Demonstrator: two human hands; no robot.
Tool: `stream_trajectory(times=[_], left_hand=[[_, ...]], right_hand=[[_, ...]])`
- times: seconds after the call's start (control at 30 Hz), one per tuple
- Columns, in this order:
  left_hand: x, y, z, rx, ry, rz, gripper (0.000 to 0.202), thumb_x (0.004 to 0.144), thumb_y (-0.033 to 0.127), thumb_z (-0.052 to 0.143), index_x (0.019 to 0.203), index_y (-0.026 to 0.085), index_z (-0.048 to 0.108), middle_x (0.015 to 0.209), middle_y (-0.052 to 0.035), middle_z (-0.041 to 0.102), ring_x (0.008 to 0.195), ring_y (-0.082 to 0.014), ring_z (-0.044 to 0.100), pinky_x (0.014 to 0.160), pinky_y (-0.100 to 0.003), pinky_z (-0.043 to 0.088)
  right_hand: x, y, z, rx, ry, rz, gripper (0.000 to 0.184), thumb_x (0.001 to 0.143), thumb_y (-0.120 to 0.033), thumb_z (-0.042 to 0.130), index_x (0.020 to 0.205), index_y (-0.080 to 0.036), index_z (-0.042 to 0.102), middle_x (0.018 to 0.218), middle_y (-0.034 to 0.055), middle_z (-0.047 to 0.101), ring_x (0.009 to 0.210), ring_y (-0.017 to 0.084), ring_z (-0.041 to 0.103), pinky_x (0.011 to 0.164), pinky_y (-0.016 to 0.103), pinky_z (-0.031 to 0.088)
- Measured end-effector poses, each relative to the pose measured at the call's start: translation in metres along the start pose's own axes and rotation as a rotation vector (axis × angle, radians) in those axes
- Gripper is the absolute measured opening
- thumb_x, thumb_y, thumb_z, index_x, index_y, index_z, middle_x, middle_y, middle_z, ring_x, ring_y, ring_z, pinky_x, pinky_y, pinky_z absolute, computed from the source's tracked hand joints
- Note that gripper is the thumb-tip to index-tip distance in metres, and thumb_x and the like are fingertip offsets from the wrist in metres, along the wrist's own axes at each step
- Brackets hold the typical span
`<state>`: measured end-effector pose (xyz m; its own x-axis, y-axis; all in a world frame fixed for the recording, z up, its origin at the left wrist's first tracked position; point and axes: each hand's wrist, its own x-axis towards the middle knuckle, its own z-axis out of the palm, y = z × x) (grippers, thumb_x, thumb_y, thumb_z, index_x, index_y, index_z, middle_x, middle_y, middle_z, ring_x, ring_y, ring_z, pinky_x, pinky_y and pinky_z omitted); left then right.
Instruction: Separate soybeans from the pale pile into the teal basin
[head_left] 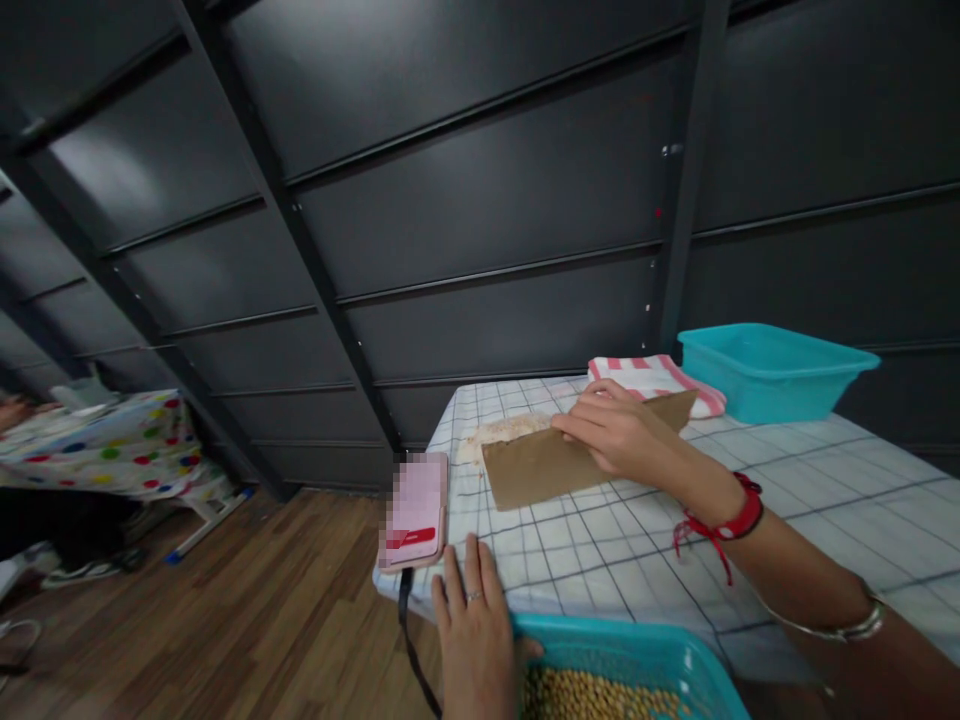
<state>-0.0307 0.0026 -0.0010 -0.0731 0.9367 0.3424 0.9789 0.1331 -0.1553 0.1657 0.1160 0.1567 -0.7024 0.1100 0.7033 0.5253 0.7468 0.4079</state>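
My right hand [611, 430] grips the upper edge of a flat brown cardboard piece [544, 470], which is tilted on the checked tablecloth. Behind the cardboard lies a pale, grainy heap [506, 430] with a few small bits scattered near it. At the table's front edge, a teal plastic basin [600, 632] contains many yellowish beans [600, 695]. My left hand [476, 640] is at its left wall, thumb over the rim inside and fingers stretched forward outside it. The basin's lower part is out of frame.
A pink phone [420, 510] lies at the table's left corner, a black strap [409, 620] hanging below. A red-and-white striped cloth [652, 375] and a second teal basin [776, 375] stand at the back right. Beyond the wooden floor [300, 590], a person sits by a dotted-cloth table [112, 445].
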Motion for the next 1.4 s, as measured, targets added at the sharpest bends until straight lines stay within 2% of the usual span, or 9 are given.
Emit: stream_trajectory(times=[0.23, 0.47, 0.57, 0.83, 0.97, 1.13, 1.4], left_hand=[[-0.001, 0.002, -0.012, 0.000, 0.015, 0.008, 0.083, 0.054, 0.039, 0.071, 0.126, 0.013, 0.040, 0.136, -0.0139, 0.041, 0.126, -0.0368, 0.031, 0.100, -0.052, 0.032], [-0.001, 0.002, -0.011, 0.010, -0.021, -0.004, 0.081, 0.056, 0.033, 0.070, 0.128, 0.014, 0.037, 0.137, -0.0127, 0.039, 0.128, -0.0355, 0.027, 0.101, -0.051, 0.030], [0.000, 0.002, -0.010, 0.012, -0.011, -0.012, 0.084, 0.053, 0.032, 0.072, 0.128, 0.015, 0.038, 0.137, -0.0126, 0.039, 0.128, -0.0352, 0.028, 0.101, -0.050, 0.030], [-0.001, -0.002, 0.008, -0.026, 0.053, -0.005, 0.084, 0.050, 0.034, 0.072, 0.127, 0.017, 0.041, 0.137, -0.0113, 0.039, 0.128, -0.0357, 0.027, 0.101, -0.052, 0.030], [-0.001, -0.002, 0.004, -0.009, 0.033, 0.008, 0.081, 0.056, 0.035, 0.070, 0.128, 0.016, 0.038, 0.138, -0.0135, 0.038, 0.127, -0.0357, 0.028, 0.101, -0.052, 0.030], [-0.001, -0.003, 0.000, -0.012, -0.005, 0.018, 0.088, 0.054, 0.042, 0.071, 0.129, 0.016, 0.036, 0.139, -0.0157, 0.036, 0.128, -0.0366, 0.025, 0.101, -0.054, 0.029], [-0.001, 0.001, -0.011, 0.004, 0.000, -0.002, 0.083, 0.055, 0.033, 0.072, 0.128, 0.014, 0.038, 0.138, -0.0144, 0.038, 0.127, -0.0347, 0.029, 0.101, -0.051, 0.031]], right_hand=[[-0.004, 0.002, 0.016, -0.141, -0.035, 0.010, 0.030, 0.085, -0.004, 0.031, 0.084, -0.012, 0.059, 0.067, 0.0045, 0.057, 0.065, 0.016, 0.045, 0.071, 0.032, 0.032], [-0.008, 0.016, 0.003, -0.219, 0.088, 0.094, 0.028, 0.084, -0.004, 0.034, 0.086, -0.013, 0.060, 0.067, 0.0044, 0.059, 0.065, 0.016, 0.046, 0.072, 0.031, 0.033], [-0.011, 0.021, 0.003, -0.268, 0.085, 0.106, 0.027, 0.082, -0.003, 0.035, 0.087, -0.011, 0.060, 0.065, 0.0044, 0.058, 0.065, 0.016, 0.046, 0.070, 0.031, 0.033], [-0.013, 0.017, 0.015, -0.224, 0.025, 0.059, 0.032, 0.082, -0.001, 0.031, 0.086, -0.012, 0.061, 0.065, 0.0038, 0.058, 0.064, 0.016, 0.044, 0.072, 0.032, 0.032], [-0.012, 0.014, 0.014, -0.178, 0.005, 0.025, 0.031, 0.080, 0.000, 0.032, 0.085, -0.012, 0.060, 0.065, 0.0037, 0.057, 0.065, 0.016, 0.044, 0.070, 0.032, 0.032], [-0.012, 0.013, 0.015, -0.213, 0.011, 0.065, 0.031, 0.082, -0.002, 0.032, 0.086, -0.013, 0.060, 0.064, 0.0028, 0.056, 0.065, 0.016, 0.044, 0.071, 0.032, 0.031], [-0.010, 0.007, 0.018, -0.213, -0.029, 0.026, 0.029, 0.083, -0.004, 0.032, 0.084, -0.014, 0.060, 0.064, 0.0021, 0.056, 0.065, 0.016, 0.045, 0.073, 0.033, 0.029]])
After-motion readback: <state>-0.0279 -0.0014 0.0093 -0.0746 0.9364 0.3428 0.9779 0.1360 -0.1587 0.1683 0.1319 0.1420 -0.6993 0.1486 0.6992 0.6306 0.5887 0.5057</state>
